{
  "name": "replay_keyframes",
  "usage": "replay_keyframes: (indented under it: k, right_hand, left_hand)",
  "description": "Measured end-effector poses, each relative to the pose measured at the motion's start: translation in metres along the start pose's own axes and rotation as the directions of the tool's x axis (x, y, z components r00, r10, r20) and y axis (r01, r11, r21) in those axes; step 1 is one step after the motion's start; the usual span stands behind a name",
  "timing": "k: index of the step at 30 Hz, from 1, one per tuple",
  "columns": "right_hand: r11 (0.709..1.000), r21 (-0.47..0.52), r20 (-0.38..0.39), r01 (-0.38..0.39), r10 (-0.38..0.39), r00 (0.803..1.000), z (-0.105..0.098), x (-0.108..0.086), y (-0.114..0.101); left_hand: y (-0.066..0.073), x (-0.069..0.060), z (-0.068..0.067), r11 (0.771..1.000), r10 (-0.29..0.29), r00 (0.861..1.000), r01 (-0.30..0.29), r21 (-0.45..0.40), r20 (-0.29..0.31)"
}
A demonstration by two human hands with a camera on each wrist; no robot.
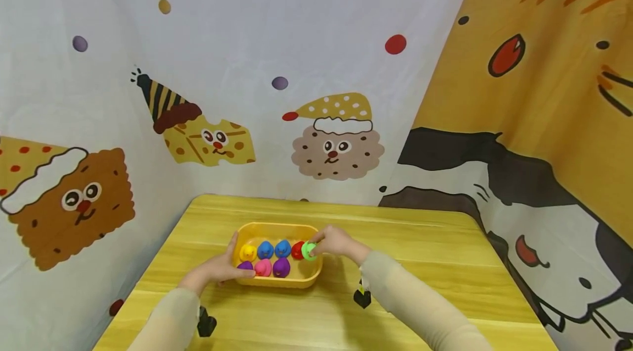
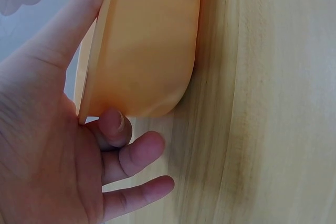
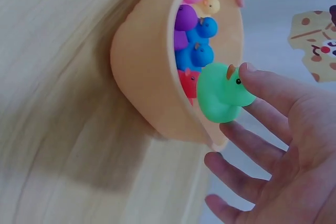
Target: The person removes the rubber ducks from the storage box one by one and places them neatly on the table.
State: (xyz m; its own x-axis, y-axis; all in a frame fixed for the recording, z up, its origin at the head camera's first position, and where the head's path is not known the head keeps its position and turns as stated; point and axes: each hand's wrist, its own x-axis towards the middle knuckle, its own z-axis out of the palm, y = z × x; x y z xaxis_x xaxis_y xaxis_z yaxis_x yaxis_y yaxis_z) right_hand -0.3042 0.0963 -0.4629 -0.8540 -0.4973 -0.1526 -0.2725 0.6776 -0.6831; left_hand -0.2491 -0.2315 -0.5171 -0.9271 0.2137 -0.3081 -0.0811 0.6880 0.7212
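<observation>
A yellow-orange plastic basket (image 1: 277, 283) holds several small rubber ducks. My left hand (image 1: 217, 269) grips its left end; in the left wrist view the thumb lies along the rim of the basket (image 2: 147, 40) and the other fingers curl by the corner. Over the right end, my right hand (image 1: 340, 241) pinches a light green rubber duck (image 3: 220, 95) by its head between thumb and fingertips. Close beside it in the basket sits a red duck (image 3: 188, 80). Two blue ducks (image 1: 265, 250), a yellow duck (image 1: 248, 253), a pink duck (image 1: 263, 267) and two purple ducks (image 1: 281, 267) lie farther left.
The basket stands on a wood-grain table (image 1: 415, 263), toward its back left. Behind and beside the table hangs a white cloth (image 1: 237, 27) printed with cartoon figures. Small black devices (image 1: 362, 297) show at both wrists.
</observation>
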Motion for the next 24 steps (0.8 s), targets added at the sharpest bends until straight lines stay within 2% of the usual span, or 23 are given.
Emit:
replay_keyframes:
  k: [4, 9, 24]
  right_hand:
    - [1.0, -0.026, -0.047, 0.016, -0.018, 0.999, -0.006, -0.001, 0.003]
    - [1.0, 0.002, -0.099, 0.01, -0.01, 0.995, -0.012, -0.004, 0.009]
    - [0.999, 0.042, -0.178, 0.0, 0.007, 0.984, -0.031, -0.011, 0.025]
  left_hand:
    - [-0.001, 0.0, 0.0, 1.0, 0.006, 1.0, -0.005, 0.013, -0.002]
    - [0.001, -0.001, 0.0, 1.0, 0.014, 1.0, -0.014, 0.012, 0.006]
    - [0.002, -0.003, 0.0, 1.0, 0.022, 1.0, -0.022, 0.004, 0.014]
